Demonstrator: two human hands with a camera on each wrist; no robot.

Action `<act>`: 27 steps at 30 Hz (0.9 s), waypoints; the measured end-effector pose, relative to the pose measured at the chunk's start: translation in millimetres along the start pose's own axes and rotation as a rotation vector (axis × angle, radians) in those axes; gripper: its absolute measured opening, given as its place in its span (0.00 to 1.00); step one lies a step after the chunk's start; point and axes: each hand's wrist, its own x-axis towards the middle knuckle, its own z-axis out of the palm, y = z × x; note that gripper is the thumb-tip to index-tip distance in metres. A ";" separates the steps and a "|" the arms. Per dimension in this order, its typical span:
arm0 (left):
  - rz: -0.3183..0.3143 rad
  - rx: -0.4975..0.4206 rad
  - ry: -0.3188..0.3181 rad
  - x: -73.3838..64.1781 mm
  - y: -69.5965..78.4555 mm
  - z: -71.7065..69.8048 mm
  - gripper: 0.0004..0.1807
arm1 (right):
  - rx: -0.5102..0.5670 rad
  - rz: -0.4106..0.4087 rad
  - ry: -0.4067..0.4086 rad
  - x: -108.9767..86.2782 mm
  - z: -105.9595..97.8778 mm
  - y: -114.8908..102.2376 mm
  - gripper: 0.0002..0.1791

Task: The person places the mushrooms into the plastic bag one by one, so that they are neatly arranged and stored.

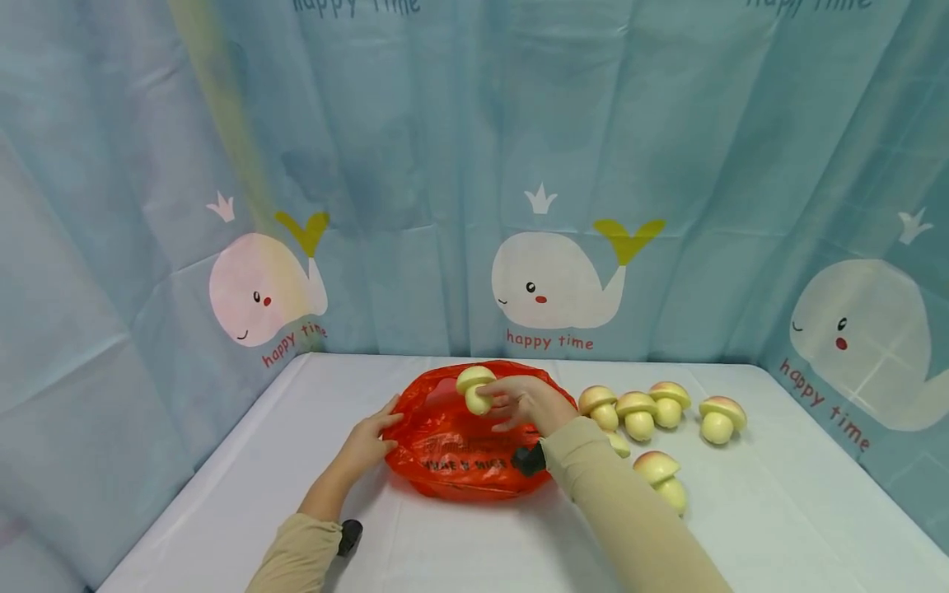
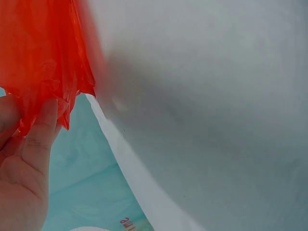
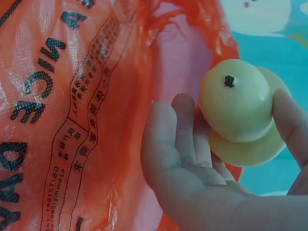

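The left hand [image 1: 365,441] pinches the red bag [image 1: 463,480], best held wide, while the right hand [image 1: 530,400] grips a mushroom [image 1: 474,382] above it.

Head view: counter [image 1: 778,511] seen from above, forward and down. Wrist views: taken close; red plastic bag [image 1: 460,449] shared by all.

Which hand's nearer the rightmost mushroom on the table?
Right hand, at the mouth of the red bag, left of that mushroom; left hand is farther, gripping the bag's left edge.
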 end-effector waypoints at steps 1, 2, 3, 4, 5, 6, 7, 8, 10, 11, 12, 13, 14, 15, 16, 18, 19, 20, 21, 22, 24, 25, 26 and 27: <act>0.004 -0.002 0.002 -0.2 0.3 -0.7 0.27 | -0.020 0.001 0.004 1.3 1.6 0.3 0.30; 0.009 0.000 0.004 -0.3 0.6 -1.1 0.27 | -0.044 -0.001 0.013 2.3 3.3 0.9 0.30; 0.011 -0.002 0.007 -0.4 0.8 -1.3 0.26 | -0.055 -0.002 0.027 4.3 5.2 2.3 0.31; 0.012 0.000 0.009 -0.5 1.2 -1.3 0.26 | -0.064 -0.001 0.043 5.0 6.9 3.5 0.32; 0.012 0.003 0.012 -0.6 1.4 -1.2 0.26 | -0.073 -0.001 0.052 5.8 8.4 5.1 0.32; 0.011 0.009 0.013 -0.8 1.9 -1.1 0.26 | -0.087 -0.009 0.064 5.8 10.2 6.8 0.32; 0.008 0.009 0.015 -0.7 2.5 -0.7 0.26 | -0.101 -0.020 0.075 6.1 11.6 9.1 0.31; 0.006 0.013 0.018 -0.4 2.8 -0.2 0.26 | -0.115 -0.034 0.092 6.2 13.3 11.7 0.31; 0.002 0.014 0.020 0.2 3.4 1.0 0.26 | -0.121 -0.051 0.120 6.1 17.6 16.5 0.29; 0.000 0.015 0.020 0.4 3.5 1.7 0.26 | -0.126 -0.057 0.126 6.2 20.4 19.1 0.29; 0.000 0.016 0.020 0.7 3.5 2.5 0.26 | -0.128 -0.061 0.132 6.7 23.5 21.6 0.28; 0.000 0.012 0.020 1.5 3.7 3.7 0.26 | -0.123 -0.057 0.137 8.1 26.3 24.3 0.28; 0.005 0.011 0.021 2.0 4.0 4.8 0.26 | -0.119 -0.052 0.141 9.4 29.3 26.9 0.28; 0.003 0.008 0.018 2.1 4.1 5.9 0.26 | -0.113 -0.038 0.143 11.5 32.4 29.3 0.27; -0.002 0.006 0.015 2.0 3.9 7.0 0.26 | -0.109 -0.031 0.144 13.8 35.2 32.0 0.27; -0.009 0.007 0.012 1.9 3.6 9.1 0.26 | -0.102 -0.008 0.172 17.8 40.4 36.1 0.26; -0.013 0.005 0.012 1.7 3.6 9.7 0.26 | -0.105 -0.009 0.184 19.6 42.4 38.2 0.25; -0.017 0.004 0.012 1.5 3.4 10.2 0.26 | -0.098 -0.009 0.202 20.5 44.2 39.9 0.24; -0.020 0.004 0.011 1.3 3.1 10.4 0.26 | -0.085 -0.010 0.215 21.5 45.8 41.0 0.24; -0.021 0.002 0.013 1.3 2.8 10.4 0.26 | -0.071 -0.019 0.225 21.6 47.1 41.7 0.23; -0.016 0.000 0.018 1.4 2.9 9.4 0.26 | -0.067 -0.041 0.234 23.1 49.3 42.6 0.23; -0.011 0.000 0.022 2.0 2.8 8.6 0.26 | -0.073 -0.052 0.230 23.9 50.2 42.4 0.23; -0.009 -0.001 0.024 2.4 2.7 7.7 0.26 | -0.079 -0.058 0.232 25.0 51.2 41.7 0.23; -0.008 -0.003 0.025 2.8 2.8 6.8 0.26 | -0.094 -0.067 0.227 26.4 52.1 40.9 0.23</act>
